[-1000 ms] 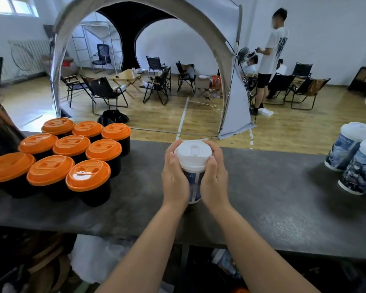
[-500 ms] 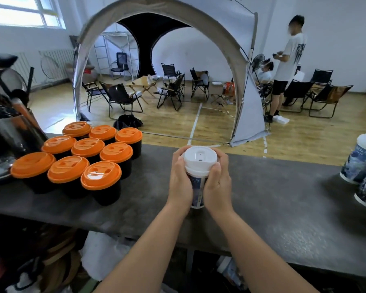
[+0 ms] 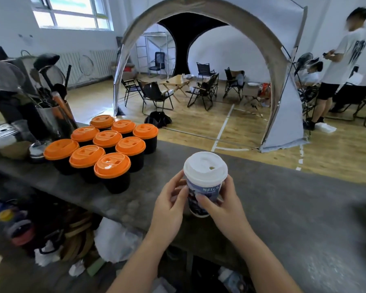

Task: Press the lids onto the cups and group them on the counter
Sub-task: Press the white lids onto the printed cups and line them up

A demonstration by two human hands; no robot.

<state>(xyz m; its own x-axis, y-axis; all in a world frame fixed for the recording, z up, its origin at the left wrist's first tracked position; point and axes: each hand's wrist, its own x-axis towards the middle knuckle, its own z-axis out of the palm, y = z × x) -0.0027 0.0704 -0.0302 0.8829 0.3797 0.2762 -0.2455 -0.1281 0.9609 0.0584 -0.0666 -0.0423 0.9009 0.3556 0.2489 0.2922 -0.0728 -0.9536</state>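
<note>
A blue printed paper cup (image 3: pixel 201 197) with a white lid (image 3: pixel 205 169) on top stands near the front middle of the dark counter (image 3: pixel 283 208). My left hand (image 3: pixel 169 206) holds its left side and my right hand (image 3: pixel 224 206) wraps its right side, fingers across the print. The lid sits level on the rim. To the left stands a tight group of several black cups with orange lids (image 3: pixel 106 149).
A metal container of utensils (image 3: pixel 51 115) and a coffee machine (image 3: pixel 0 132) stand at the counter's left end behind the orange-lidded cups. Beyond the counter are an arched tent, folding chairs and a standing person (image 3: pixel 338 66). Bags and clutter lie under the counter.
My view has swung left, so the other white-lidded cups at the right have left the frame. My hands have slid down from the lid to the cup's sides.
</note>
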